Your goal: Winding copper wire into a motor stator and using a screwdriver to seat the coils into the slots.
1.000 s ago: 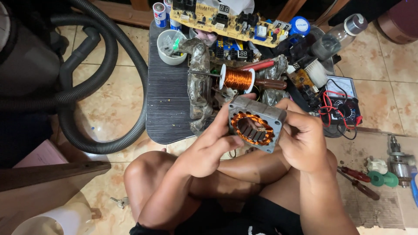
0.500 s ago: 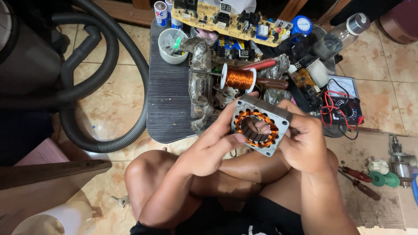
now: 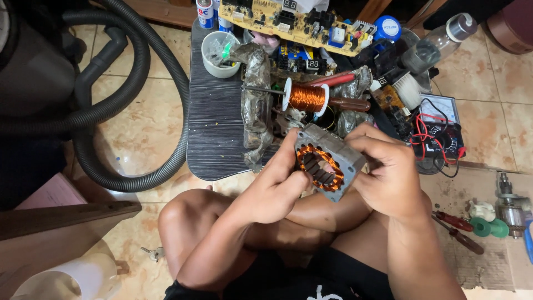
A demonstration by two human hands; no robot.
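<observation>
left hand [image 3: 277,186]: closed on the near-left edge of the motor stator [image 3: 326,163], thumb laid on the face beside the bore; fingers behind it hidden.
right hand [image 3: 388,172]: clamped on the stator's right edge, fingers curled over the corner; fingertips not visible.
stator: grey square frame, orange-copper windings ringing a dark bore, tilted, held above the lap just in front of the counter's [image 3: 214,116] near edge. Right corner covered by the right hand.
wire spool [image 3: 305,97]: copper wire on a white-flanged reel, on the counter just beyond the stator, lying on its side.
foil-wrapped lumps [image 3: 255,94]: crumpled, contents can't be made out.
circuit board [image 3: 294,22]: yellow, far edge of the counter, top cut by the frame.
cup [image 3: 219,53]: white, small parts inside, too small to identify.
cans [image 3: 206,12]: white cylinders with blue-red labels, tops cut off.
round lid [image 3: 387,28]: blue, white label.
multimeter [image 3: 441,125]: right of the counter, red and black leads draped over it, partly behind the right hand.
hose [image 3: 127,111]: black corrugated, looped on the tile floor at left.
screwdrivers [image 3: 455,228]: red handles, on cardboard at right.
</observation>
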